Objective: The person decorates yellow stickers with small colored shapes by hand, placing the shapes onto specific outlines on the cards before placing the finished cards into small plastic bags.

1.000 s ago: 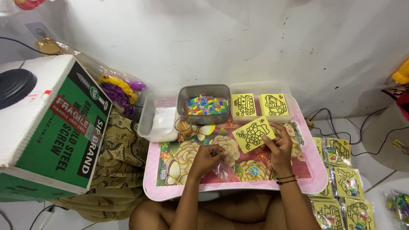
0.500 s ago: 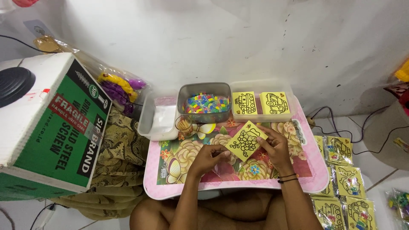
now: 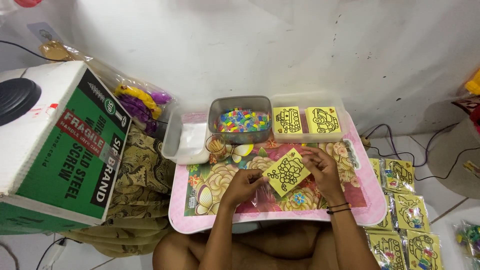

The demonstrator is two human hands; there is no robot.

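Now the yellow card (image 3: 286, 171) sits tilted like a diamond between both hands, its right corner pinched in the right hand (image 3: 322, 167) fingers, while the left hand (image 3: 245, 184) fingers close on a clear sleeve (image 3: 260, 192) just below-left of it

A whitewashed wall (image 3: 240, 45), scuffed and stained in places, filled the upper half of the view under soft, even light. Below it ran a pale tiled floor (image 3: 445, 200), where dark cables (image 3: 425, 160) trailed along the right side. A low pink table (image 3: 360, 210) with a flowered top stood in the middle. To the left sat a large green and white cardboard box (image 3: 55, 145), with a patterned brown cloth (image 3: 140, 180) bunched beside it.
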